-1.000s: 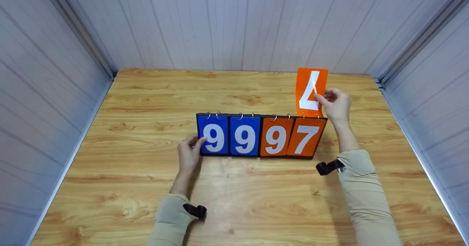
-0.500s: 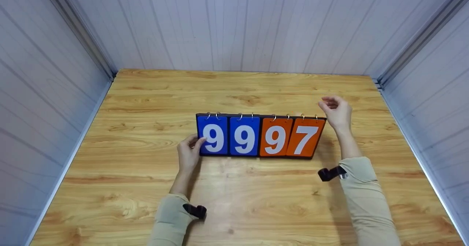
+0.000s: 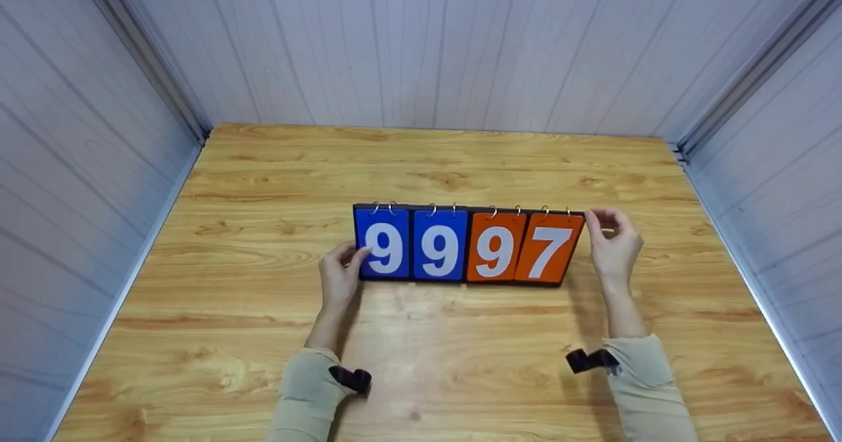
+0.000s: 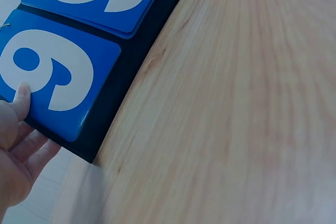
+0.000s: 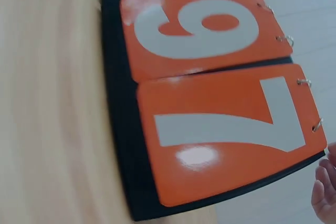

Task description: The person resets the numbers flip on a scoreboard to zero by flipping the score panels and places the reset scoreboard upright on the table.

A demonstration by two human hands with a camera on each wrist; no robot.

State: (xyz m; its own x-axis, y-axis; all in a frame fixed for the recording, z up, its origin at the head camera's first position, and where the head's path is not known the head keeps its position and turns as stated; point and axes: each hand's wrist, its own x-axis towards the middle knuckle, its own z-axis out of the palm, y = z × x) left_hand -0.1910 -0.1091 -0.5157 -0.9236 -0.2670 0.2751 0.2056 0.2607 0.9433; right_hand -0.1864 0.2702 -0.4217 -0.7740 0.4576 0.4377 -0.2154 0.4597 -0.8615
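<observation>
**Two hands at the ends of a number board**

Here, a black flip scoreboard with blue and orange number cards [image 3: 468, 243] stands in the middle of the light wooden table [image 3: 434, 356]; it leans back a little and its cards hang from small metal rings [image 3: 544, 208] along the top edge; from the person's left the cards read 9, 9, 9, 7; the first blue card with a white 9 [image 3: 382, 243] and the second blue card with a white 9 [image 3: 439, 243] sit side by side; next come the orange card with a white 9 [image 3: 496, 245] and the orange card with a white 7 [image 3: 549, 246].

The left hand [image 3: 339, 276] holds the left end of the board; its thumb [image 4: 22, 96] presses on the front of the first blue card, and the other fingers curl round behind the black edge; so this hand pinches the end of the board.

The right hand [image 3: 613, 243] is just beside the top right corner of the board; its fingers are loosely curled and hold nothing; I cannot tell if a fingertip touches the corner; in the right wrist view only a bit of finger shows past the edge of the orange 7 card.

Both arms wear beige sleeves [image 3: 648, 389]; a small black clip [image 3: 590, 360] sits at each wrist; pale grey panel walls [image 3: 421, 47] stand round the table on three sides.
</observation>
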